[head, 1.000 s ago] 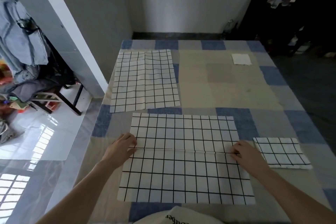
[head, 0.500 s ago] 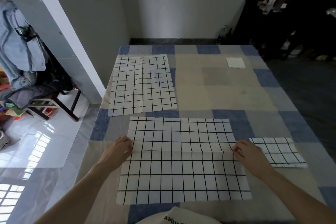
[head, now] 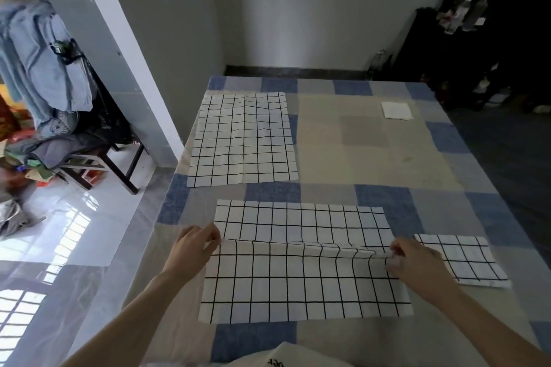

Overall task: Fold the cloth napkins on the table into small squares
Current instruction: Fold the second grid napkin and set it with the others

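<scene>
A large white napkin with a black grid [head: 304, 280] lies spread on the near part of the table. My left hand [head: 193, 247] pinches its left edge at the middle crease. My right hand [head: 414, 262] pinches the right edge at the same crease. Between my hands the cloth is lifted into a low ridge. A second grid napkin [head: 243, 140] lies flat farther back on the left. At the right of my right hand lies a smaller folded grid napkin [head: 460, 259].
The table wears a patchwork cloth of blue, grey and beige squares [head: 372, 164]. A small white folded square [head: 396, 110] lies at the far right. A chair piled with clothes [head: 74, 146] stands left of the table, beside a white pillar [head: 119, 48].
Both hands, which rested at the ends of the crease, now pinch the cloth there and have lifted it into a ridge.
</scene>
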A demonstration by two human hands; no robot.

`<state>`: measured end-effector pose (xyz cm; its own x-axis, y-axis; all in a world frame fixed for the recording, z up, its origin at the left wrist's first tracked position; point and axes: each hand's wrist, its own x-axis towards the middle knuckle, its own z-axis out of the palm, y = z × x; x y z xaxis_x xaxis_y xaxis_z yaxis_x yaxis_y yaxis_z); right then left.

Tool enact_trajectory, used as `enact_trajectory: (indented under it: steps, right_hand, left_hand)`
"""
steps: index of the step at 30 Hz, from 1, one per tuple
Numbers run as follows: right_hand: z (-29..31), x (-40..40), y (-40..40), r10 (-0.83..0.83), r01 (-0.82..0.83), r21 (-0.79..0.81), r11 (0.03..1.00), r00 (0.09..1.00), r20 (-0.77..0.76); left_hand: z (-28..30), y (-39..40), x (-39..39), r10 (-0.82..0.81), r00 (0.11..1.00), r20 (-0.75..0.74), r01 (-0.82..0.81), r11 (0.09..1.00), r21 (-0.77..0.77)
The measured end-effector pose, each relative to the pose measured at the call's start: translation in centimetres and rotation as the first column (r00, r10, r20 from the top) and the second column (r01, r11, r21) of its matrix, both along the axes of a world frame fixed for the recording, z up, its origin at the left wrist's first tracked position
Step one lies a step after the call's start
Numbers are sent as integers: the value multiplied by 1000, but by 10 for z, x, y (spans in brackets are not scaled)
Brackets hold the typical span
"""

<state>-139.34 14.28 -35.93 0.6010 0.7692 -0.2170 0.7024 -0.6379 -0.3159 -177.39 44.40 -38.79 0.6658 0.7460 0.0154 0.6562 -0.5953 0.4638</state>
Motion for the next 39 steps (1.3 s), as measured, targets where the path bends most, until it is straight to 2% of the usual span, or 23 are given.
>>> enact_trajectory:
  steps: [2,5,7,9,12,15,17,19,21,23,24,26,28,30,32,33,35,36,38,39]
  right_hand:
    - [-2,-2,-1,29,-27,-59,998,999,34]
    - [-1,-1,-2,4,-5,36,999,1000,27]
    - [6,1,-1,35,-35,38,999,999,8]
    - [9,2,-4,147,-149,-78,986,988,-38]
    - [10,5,-15,193,-241,-204,949,953,-232]
    - [31,12,-17,124,-296,-323,899,879,-460]
    - [55,19,-12,117,-358,-373,856,837,-535]
    - [73,29,-7,102,-342,-304,889,795,-598]
    - [77,40,2,2,-161,-169,972,730,-683]
    - [67,50,16,-125,85,-91,992,633,-764]
    - [59,53,26,-160,155,-78,985,636,-755]
    - [40,54,48,-237,252,-78,965,697,-676]
    - [17,54,72,-302,330,-57,942,762,-573]
    - [-7,57,90,-343,376,-16,927,827,-445]
    - [-25,59,104,-375,427,45,903,836,-400]
    - [-30,57,109,-392,452,83,888,838,-379]
    - [-39,46,115,-384,424,196,884,899,-212]
    - [-42,35,115,-349,365,256,895,931,-105]
    - [-51,9,114,-188,167,333,928,982,30]
    - [-57,-4,112,-94,70,320,945,994,61]
  left_hand:
    - [5,-3,0,9,1000,10,-9,1000,-12]
    - [8,-5,-2,-11,999,-31,9,997,-78]
    - [8,-4,-6,-56,993,-100,48,995,-83]
    - [9,-3,-12,-80,989,-127,66,991,-113]
    - [14,-7,-21,-81,996,-35,69,960,-271]
    - [31,-11,-25,-65,997,33,73,840,-538]
    - [49,-11,-25,-32,991,132,112,745,-657]
    - [64,-9,-25,86,962,258,145,641,-754]
    - [69,-1,-18,223,924,312,145,551,-822]
    - [64,9,0,290,920,262,32,611,-791]
    - [57,17,10,325,922,212,-61,662,-747]
    - [37,33,28,385,920,75,-258,739,-623]
    - [14,45,41,415,910,-15,-362,774,-519]
    - [3,50,54,449,893,-32,-408,778,-477]
    - [-3,51,66,470,883,-18,-427,786,-446]
    - [-5,51,70,473,881,-13,-442,814,-377]
    - [-12,45,74,442,897,-24,-441,887,-135]
    - [-15,37,75,390,921,-29,-391,920,-38]
    - [-25,13,79,198,979,-49,-196,979,50]
    - [-28,-3,83,89,993,-80,-84,994,64]
